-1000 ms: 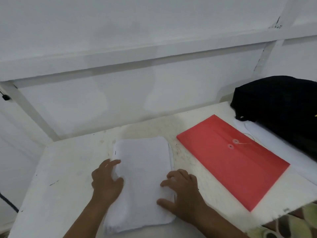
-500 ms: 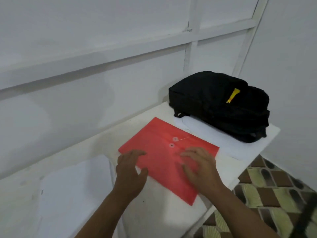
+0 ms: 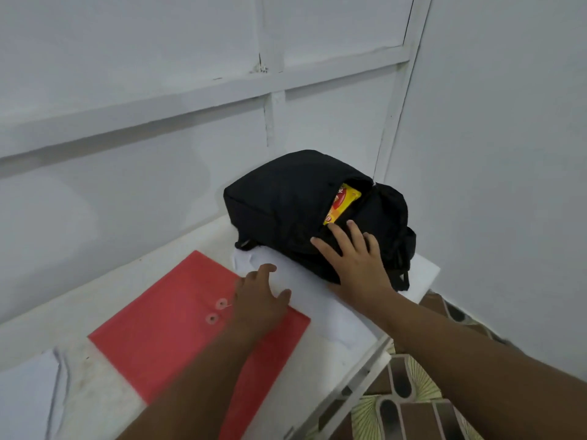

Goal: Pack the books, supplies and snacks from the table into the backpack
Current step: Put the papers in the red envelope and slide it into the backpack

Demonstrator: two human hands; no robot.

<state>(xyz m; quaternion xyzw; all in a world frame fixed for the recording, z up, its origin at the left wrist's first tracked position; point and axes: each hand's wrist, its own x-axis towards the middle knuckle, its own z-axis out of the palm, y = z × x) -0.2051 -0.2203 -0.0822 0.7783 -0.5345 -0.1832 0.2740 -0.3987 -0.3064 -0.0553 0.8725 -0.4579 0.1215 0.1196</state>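
The black backpack [image 3: 286, 204] lies on its side at the far right end of the white tabletop [image 3: 165, 274], zipper open, with a yellow snack packet [image 3: 344, 201] poking out. The right hand [image 3: 355, 262] is laid flat on the bag with loose, spread fingers, gripping nothing. The left hand [image 3: 257, 300] hovers relaxed over a red string-tie envelope [image 3: 165, 338], beside white paper [image 3: 317, 300] tucked under the bag.

The snack packet [image 3: 341, 203] is being largely hidden inside the backpack [image 3: 286, 201]; the white sheets [image 3: 22, 398] are being cropped at the left edge; its print is being left unreadable.
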